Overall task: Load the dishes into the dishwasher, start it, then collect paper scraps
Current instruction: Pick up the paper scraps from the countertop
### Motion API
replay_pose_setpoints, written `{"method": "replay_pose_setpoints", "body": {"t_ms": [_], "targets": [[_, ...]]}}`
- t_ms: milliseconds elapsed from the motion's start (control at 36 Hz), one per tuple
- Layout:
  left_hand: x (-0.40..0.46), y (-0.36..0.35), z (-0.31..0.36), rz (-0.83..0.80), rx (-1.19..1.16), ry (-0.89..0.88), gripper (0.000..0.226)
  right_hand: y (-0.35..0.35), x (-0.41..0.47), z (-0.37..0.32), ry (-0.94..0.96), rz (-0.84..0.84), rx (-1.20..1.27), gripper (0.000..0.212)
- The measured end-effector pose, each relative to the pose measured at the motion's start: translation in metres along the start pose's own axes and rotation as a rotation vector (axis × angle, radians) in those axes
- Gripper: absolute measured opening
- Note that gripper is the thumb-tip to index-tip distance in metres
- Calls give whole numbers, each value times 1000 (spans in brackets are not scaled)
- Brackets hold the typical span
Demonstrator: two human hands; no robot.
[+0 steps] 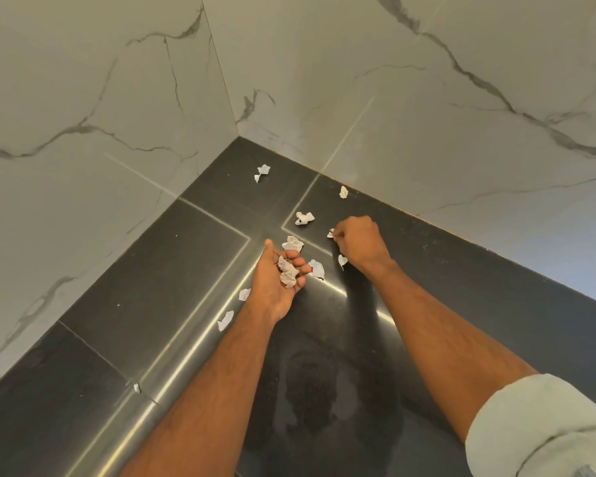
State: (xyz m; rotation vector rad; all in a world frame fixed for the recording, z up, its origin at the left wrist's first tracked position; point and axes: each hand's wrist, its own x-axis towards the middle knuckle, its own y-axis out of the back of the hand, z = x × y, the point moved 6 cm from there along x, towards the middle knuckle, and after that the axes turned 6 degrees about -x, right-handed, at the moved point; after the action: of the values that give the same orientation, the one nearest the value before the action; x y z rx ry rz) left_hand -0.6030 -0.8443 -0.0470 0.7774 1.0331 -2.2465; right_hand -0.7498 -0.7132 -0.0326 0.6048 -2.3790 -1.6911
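Head view: scraps (287,274) in left hand (276,284).

You are looking down into a corner where two walls meet at about twelve o'clock. The left wall (83,98) and the right wall (427,80) are both large pale tiles with grey marble veins and thin straight joints. Below them lies a dark, glossy floor (145,287), its black slabs divided by pale seams. Light glints along a seam running from six o'clock toward the centre, and the surface reflects faintly.
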Motion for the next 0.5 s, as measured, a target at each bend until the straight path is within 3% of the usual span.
{"method": "replay_pose_setpoints", "body": {"t_ms": [111,250,333,444,500], "targets": [[4,-1,7,-5,-29,-13,64,21,-20,-24,-24,92,404,10],[8,-12,5,-49,-49,7,80,23,-56,-79,138,-91,670,29],[7,-19,7,-65,-53,-19,77,15,-62,-91,203,-45,546,19],[7,-21,12,-27,14,-87,54,4,-55,-91,284,-5,246,12],[9,-18,19,59,17,-130,44,2,-47,-89,280,-90,347,15]]}}
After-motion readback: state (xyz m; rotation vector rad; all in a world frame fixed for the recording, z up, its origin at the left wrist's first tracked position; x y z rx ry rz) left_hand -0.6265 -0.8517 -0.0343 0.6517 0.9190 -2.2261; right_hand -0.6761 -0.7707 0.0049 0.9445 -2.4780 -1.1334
